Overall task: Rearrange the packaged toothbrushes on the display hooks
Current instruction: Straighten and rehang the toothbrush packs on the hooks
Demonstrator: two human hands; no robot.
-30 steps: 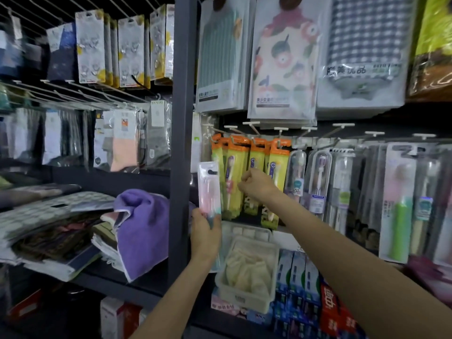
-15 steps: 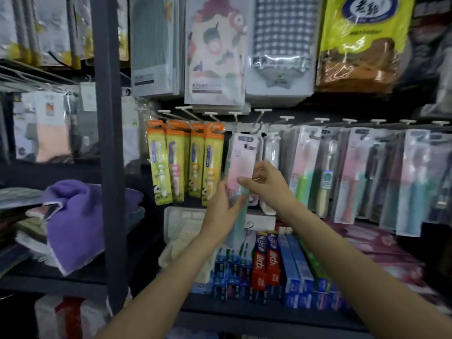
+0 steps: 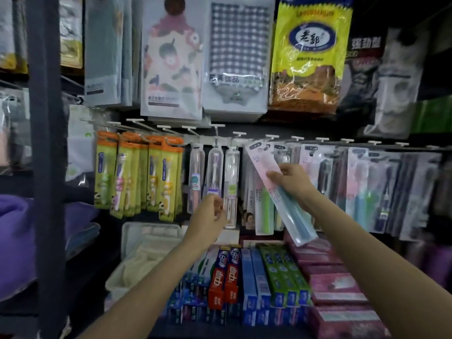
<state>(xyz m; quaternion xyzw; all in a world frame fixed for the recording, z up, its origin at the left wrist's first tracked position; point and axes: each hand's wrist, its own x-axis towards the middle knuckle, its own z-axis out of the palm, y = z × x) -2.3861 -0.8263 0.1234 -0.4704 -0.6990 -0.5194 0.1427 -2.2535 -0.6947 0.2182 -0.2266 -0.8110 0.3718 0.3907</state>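
Note:
My right hand (image 3: 291, 181) grips a long pink-and-teal toothbrush pack (image 3: 278, 189), tilted with its top toward the upper left, in front of the hanging row. My left hand (image 3: 211, 215) hovers with loosely curled fingers and holds nothing, just in front of the clear tube toothbrushes (image 3: 215, 167). Orange-topped yellow-green toothbrush packs (image 3: 137, 174) hang to the left. More pink and grey blister-packed toothbrushes (image 3: 354, 184) hang to the right on white-tipped display hooks (image 3: 241, 134).
Toothpaste boxes (image 3: 244, 277) lie on the shelf below, with a white plastic basket (image 3: 146, 233) of cloths at their left. Packaged towels (image 3: 171, 59) and a yellow bag (image 3: 309, 52) hang above. A dark shelf post (image 3: 47, 155) stands at the left beside purple cloth (image 3: 14, 228).
The pack passed from my left hand to my right, which carried it rightward and tilted it. My left hand let go and dropped back. The view shifted to the right.

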